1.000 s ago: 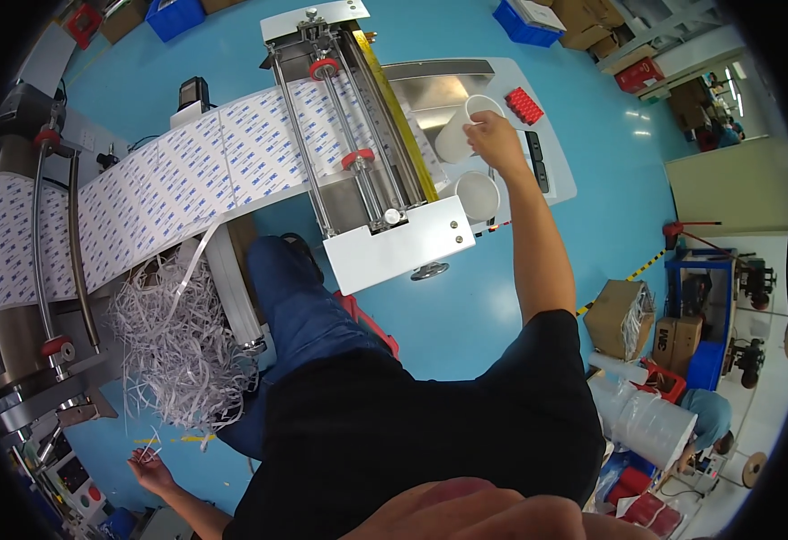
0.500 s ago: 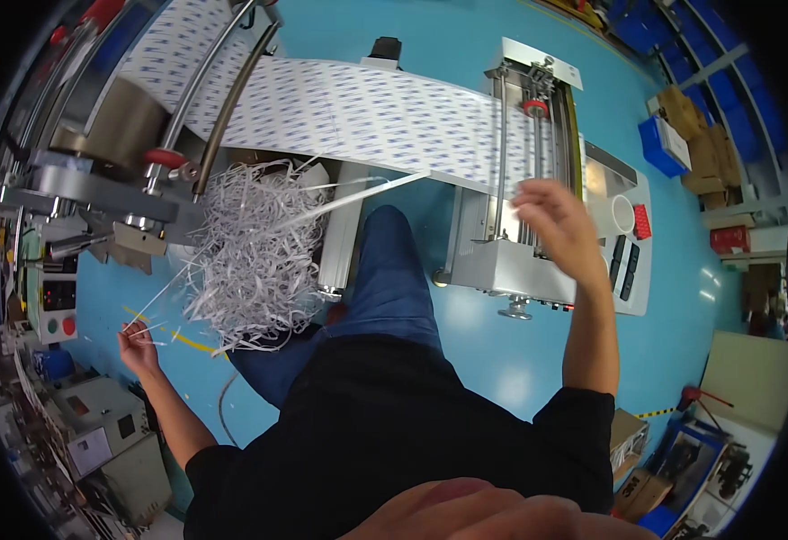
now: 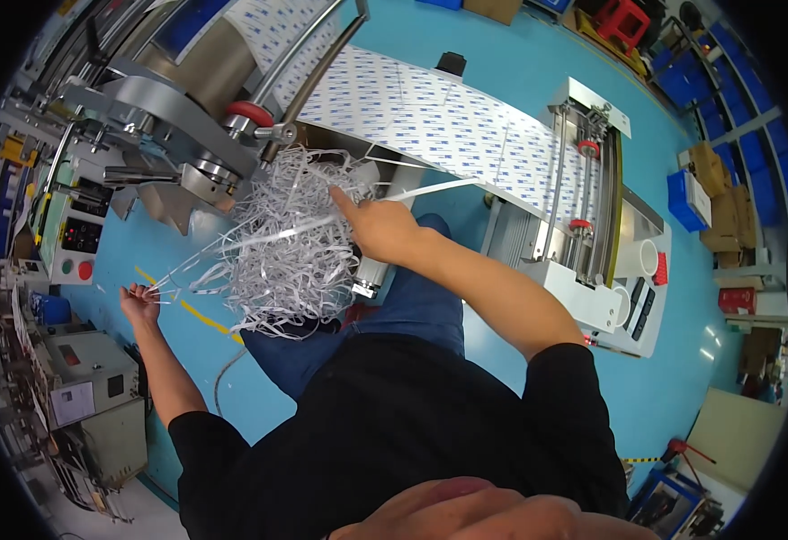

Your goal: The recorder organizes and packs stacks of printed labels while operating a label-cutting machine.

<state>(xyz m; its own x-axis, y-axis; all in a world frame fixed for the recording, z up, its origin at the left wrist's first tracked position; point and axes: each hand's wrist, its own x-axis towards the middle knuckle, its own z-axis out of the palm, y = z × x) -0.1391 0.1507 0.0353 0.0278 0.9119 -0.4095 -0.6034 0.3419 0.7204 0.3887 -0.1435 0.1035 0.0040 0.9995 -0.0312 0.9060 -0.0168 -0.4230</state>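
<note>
A big tangled heap of narrow white paper strips [image 3: 291,270] lies between my arms, beside my knees. Out at the left, my left hand [image 3: 140,304] is closed on the ends of several thin strips, which stretch from it to the heap. My right hand [image 3: 380,229] is over the heap's right side, its index finger stretched out across the strips; its other fingers are mostly hidden beneath it. A longer white strip [image 3: 443,187] runs from near that hand up to the edge of the printed white web [image 3: 430,108].
The web spans from the rollers and large metal cylinder [image 3: 210,72] at left to a roller unit [image 3: 578,198] at right. A white cup [image 3: 637,258] stands there. A control panel [image 3: 79,234] and grey machine [image 3: 97,387] are at far left; blue bins [image 3: 693,202] stand at right.
My right hand has moved left from the right-hand roller unit to the strip heap. My left hand keeps hold of the strips, now with more of them stretched out. The view has shifted.
</note>
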